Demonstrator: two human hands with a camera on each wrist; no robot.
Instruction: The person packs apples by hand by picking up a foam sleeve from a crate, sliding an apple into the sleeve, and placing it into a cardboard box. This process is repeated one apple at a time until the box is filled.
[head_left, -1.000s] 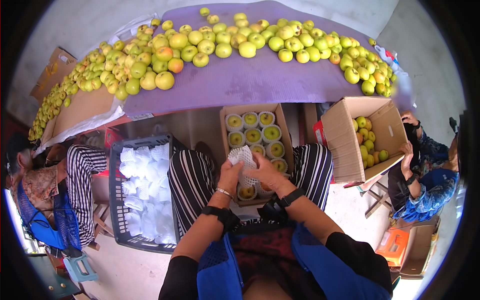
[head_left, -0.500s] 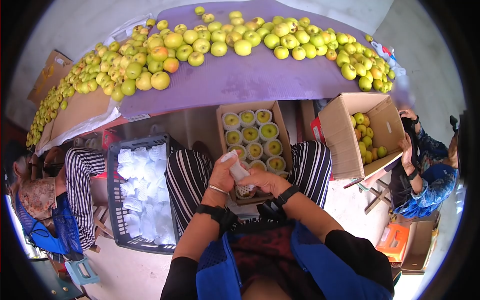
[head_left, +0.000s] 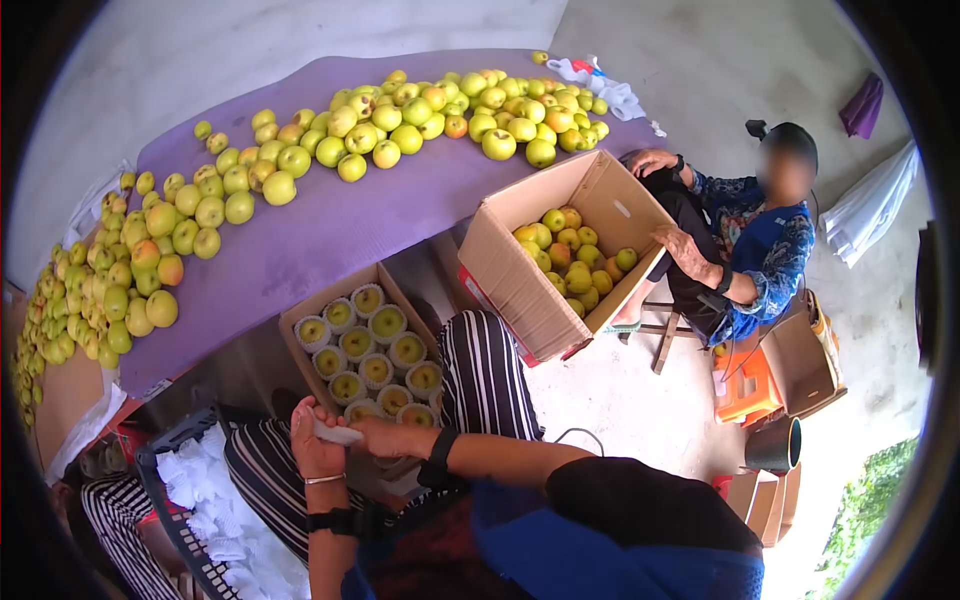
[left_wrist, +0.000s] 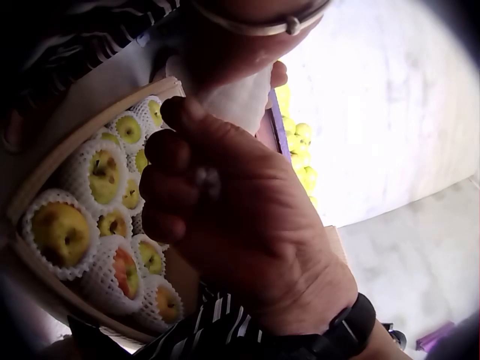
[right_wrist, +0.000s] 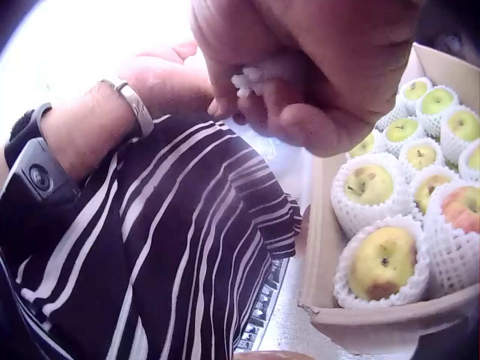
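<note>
Right hand (head_left: 395, 438): fingers curled tight round white foam sleeve (head_left: 338, 433), tuft poking from fist. Left hand (head_left: 318, 447) grips same sleeve from other side. Sleeve sits between hands, beside open carton (right_wrist: 322, 217) of sleeved apples (right_wrist: 382, 259). Looks feather-light, soft, springy; likely tears if yanked. Best hold: light pinch at rim. Spare sleeves (head_left: 205, 480) in dark basket (head_left: 180, 430).
</note>
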